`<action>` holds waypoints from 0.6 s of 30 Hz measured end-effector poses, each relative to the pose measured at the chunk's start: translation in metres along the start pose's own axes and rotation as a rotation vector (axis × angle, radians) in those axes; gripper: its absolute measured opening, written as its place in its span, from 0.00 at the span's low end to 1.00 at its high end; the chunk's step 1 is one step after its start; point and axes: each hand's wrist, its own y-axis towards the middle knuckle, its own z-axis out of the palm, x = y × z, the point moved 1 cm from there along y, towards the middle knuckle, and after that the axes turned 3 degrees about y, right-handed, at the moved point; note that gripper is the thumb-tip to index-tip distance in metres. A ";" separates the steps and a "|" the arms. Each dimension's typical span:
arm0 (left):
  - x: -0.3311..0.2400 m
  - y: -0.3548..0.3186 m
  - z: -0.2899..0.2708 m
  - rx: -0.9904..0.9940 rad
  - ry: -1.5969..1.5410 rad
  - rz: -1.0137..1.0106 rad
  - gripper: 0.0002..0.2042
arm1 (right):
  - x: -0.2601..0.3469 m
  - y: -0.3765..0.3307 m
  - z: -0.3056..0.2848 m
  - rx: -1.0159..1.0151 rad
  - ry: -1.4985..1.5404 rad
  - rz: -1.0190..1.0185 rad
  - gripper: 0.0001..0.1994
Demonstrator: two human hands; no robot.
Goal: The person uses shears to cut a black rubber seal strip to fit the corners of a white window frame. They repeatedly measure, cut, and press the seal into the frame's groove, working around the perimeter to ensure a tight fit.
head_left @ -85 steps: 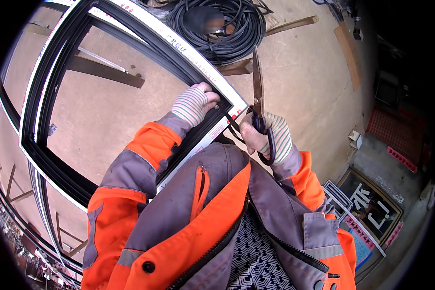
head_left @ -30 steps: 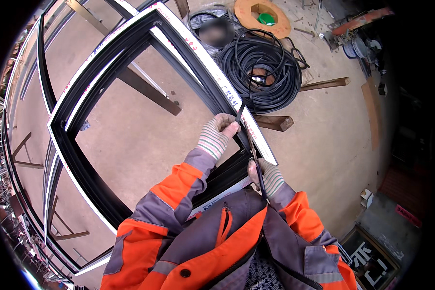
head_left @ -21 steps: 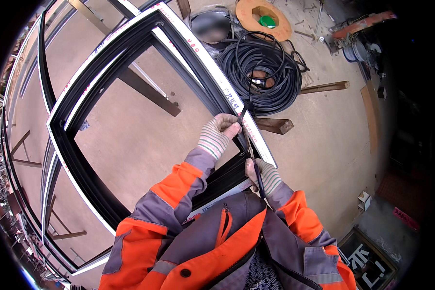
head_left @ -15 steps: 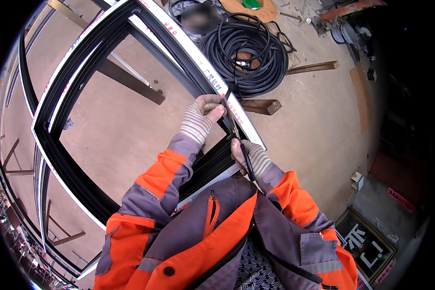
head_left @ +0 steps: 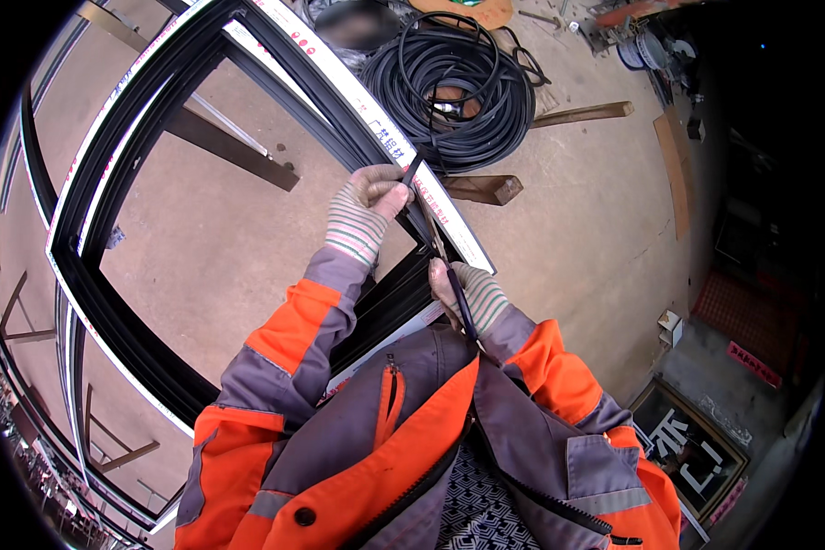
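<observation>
My left hand (head_left: 362, 213), in a striped knit glove with bare fingertips, pinches a short end of black rubber strip (head_left: 414, 169) near the frame's right corner. In my gloved right hand (head_left: 475, 293) is a pair of scissors (head_left: 461, 301) with dark handles. Their blades point up and away, towards the strip below my left fingers; whether they touch it I cannot tell. Both hands are over a large window frame (head_left: 316, 87) with black inner channels and white, printed film on its outer faces. My sleeves partly cover its near side.
Beyond the frame's right side lies a big coil of black rubber strip (head_left: 449, 101). Wooden bars (head_left: 486, 189) stick out beneath the frame. More frames (head_left: 38, 156) stand at the left. A dark framed sign (head_left: 692, 449) and a small white box (head_left: 670, 326) are at the lower right.
The whole view has shifted slightly. The strip's end now shows more plainly above my left fingertips. My right hand still holds the scissors close below.
</observation>
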 end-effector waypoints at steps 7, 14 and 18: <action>-0.004 -0.003 0.003 0.002 0.026 -0.016 0.17 | -0.004 0.004 0.001 0.019 0.007 0.065 0.35; -0.001 -0.003 0.001 0.010 0.050 0.005 0.17 | -0.004 0.007 0.004 0.007 -0.007 0.141 0.29; -0.001 -0.003 0.002 0.033 0.026 0.030 0.19 | -0.012 0.012 0.006 0.013 -0.039 0.121 0.28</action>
